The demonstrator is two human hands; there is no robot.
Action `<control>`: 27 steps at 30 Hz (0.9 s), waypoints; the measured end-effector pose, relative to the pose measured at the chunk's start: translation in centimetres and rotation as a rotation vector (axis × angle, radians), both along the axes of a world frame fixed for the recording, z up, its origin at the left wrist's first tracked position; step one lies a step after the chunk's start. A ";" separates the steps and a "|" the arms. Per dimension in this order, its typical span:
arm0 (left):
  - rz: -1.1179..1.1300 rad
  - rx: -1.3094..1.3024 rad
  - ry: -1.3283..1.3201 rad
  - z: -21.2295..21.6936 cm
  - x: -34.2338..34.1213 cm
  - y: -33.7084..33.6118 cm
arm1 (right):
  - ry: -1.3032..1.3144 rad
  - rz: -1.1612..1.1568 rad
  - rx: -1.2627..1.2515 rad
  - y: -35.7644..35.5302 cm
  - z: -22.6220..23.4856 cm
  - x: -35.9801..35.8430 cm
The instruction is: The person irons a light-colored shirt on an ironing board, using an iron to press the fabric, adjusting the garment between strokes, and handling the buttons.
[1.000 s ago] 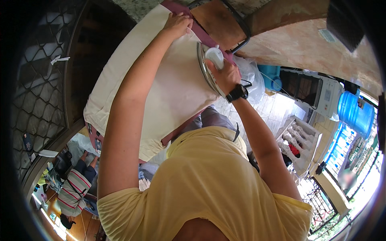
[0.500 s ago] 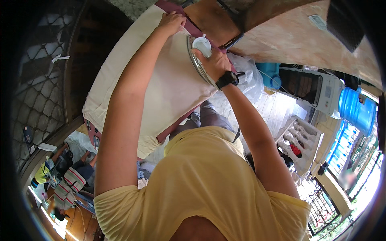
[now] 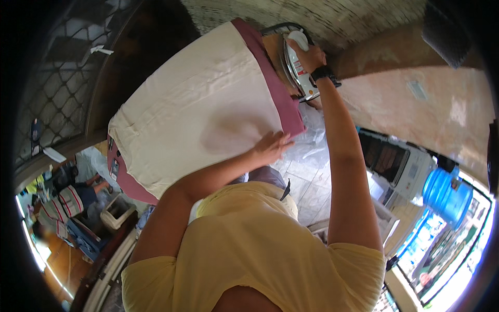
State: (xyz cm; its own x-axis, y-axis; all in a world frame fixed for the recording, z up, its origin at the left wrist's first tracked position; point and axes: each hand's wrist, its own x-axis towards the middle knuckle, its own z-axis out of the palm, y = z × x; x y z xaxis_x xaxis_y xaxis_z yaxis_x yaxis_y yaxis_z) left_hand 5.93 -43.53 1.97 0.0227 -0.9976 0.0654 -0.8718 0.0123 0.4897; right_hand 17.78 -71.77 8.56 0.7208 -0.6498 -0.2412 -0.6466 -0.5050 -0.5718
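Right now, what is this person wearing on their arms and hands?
Both forearms are bare, with no gloves on the left hand or the right hand. A black wristwatch sits on the right wrist. Short yellow T-shirt sleeves end above the elbows.

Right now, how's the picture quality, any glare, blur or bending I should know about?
Head view: strong fisheye bending, so the wall and the cream cloth curve toward a black rim; daylight blows out the lower right corner; the left hand on the cloth and the right hand gripping the iron look fairly sharp; a soft shadow falls on the cloth near the left hand.
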 end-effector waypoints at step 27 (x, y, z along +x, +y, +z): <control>1.365 -0.513 0.357 14.4 4.9 13.7 | -0.547 0.741 -0.393 8.5 -0.8 3.4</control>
